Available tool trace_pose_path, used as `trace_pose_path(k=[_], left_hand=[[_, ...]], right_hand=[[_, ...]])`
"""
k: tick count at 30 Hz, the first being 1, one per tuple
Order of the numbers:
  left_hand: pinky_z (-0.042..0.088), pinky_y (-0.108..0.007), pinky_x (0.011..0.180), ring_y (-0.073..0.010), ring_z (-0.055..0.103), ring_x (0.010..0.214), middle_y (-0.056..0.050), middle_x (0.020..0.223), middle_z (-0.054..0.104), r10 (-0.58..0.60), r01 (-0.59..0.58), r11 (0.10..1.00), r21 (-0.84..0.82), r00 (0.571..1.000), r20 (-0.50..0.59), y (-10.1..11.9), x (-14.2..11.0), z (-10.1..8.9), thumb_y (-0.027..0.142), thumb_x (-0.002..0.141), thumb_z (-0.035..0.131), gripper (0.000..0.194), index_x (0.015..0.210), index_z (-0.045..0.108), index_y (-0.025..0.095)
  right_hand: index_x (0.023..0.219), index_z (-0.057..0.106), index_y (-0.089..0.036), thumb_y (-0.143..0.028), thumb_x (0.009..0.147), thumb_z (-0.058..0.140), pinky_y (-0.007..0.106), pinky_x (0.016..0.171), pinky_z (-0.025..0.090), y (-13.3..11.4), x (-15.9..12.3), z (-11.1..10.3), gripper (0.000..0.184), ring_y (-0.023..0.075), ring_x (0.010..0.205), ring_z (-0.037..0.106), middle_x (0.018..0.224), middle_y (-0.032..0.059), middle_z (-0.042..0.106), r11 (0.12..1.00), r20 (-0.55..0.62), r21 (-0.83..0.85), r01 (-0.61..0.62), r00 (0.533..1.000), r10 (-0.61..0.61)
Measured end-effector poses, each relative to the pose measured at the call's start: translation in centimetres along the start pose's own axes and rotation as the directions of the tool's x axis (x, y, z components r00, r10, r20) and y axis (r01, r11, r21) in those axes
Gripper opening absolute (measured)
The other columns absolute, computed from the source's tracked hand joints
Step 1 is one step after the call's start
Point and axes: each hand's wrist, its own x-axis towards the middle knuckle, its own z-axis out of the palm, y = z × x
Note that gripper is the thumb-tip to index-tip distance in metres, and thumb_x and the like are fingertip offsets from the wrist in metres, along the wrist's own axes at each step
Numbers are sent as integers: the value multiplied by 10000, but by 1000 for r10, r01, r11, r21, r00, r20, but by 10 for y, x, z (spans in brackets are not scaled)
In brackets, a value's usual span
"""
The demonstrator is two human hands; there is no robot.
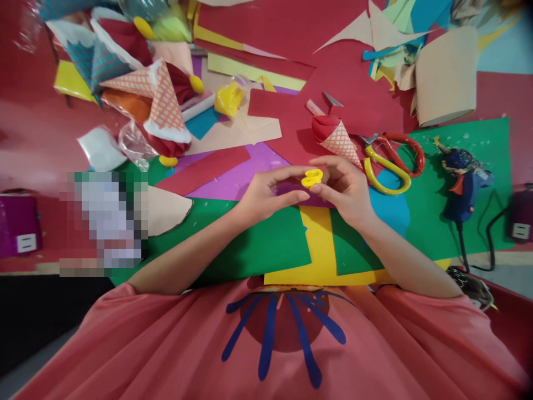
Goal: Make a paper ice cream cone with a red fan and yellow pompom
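So from the head view, we've got a small yellow curl (310,182) sitting between the two hands, above the coloured sheets. The right hand (347,191) is the nearer one: its thumb and fingers pinch the curl's right side. The left hand (264,197) has thumb and index loosely spread, the curl just off to the right of those fingertips; whether the index actually touches it, we can't tell. The curl's longer side looks roughly left to right, but it's stubby, so don't quote us. Just beyond the right hand we see a checked cone (343,139), with scissors (397,191) to its right and a glue gun (464,194) farther right.
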Motion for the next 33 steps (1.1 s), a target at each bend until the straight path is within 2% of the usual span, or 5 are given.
trace_pose_path(k=[10,16,22,28,33], left_hand=[[576,-235,722,-140,721,781,-57,840,777,40,-20,993,119,986,-161,2,1,2,517,758,744,347,826,753,176],[487,-192,497,-81,637,567,-8,716,738,-91,96,995,-4,929,-359,2,6,-7,581,715,750,408,799,741,182],[579,-249,744,-150,728,828,-52,899,780,-137,131,990,-44,975,-177,9,3,2,609,747,709,465,927,762,183],[550,-211,694,-128,707,733,-32,786,767,-80,98,990,101,982,-172,11,-1,6,515,757,744,345,803,752,173],[516,-192,649,-108,679,677,-14,720,743,-27,68,973,218,982,-186,13,-2,5,547,803,682,377,751,743,178]], right_hand=[[808,654,-250,-490,769,754,259,550,498,4,-6,5,263,102,552,585,664,-37,660,1000,1,-17,5,1000,-5],[880,685,-312,-450,828,711,275,523,482,-1,3,-11,151,110,565,544,737,-21,651,988,-312,-29,152,937,-154],[1163,642,-292,-523,752,760,267,597,509,7,2,-6,486,121,688,578,832,-18,612,980,-11,-124,158,987,-161],[846,699,-187,-546,806,695,252,629,454,10,1,0,361,115,703,589,769,4,647,935,102,-290,203,978,-181],[747,663,-166,-484,848,674,238,586,399,6,-1,1,334,86,623,536,675,-16,617,914,114,-330,237,971,-211]])
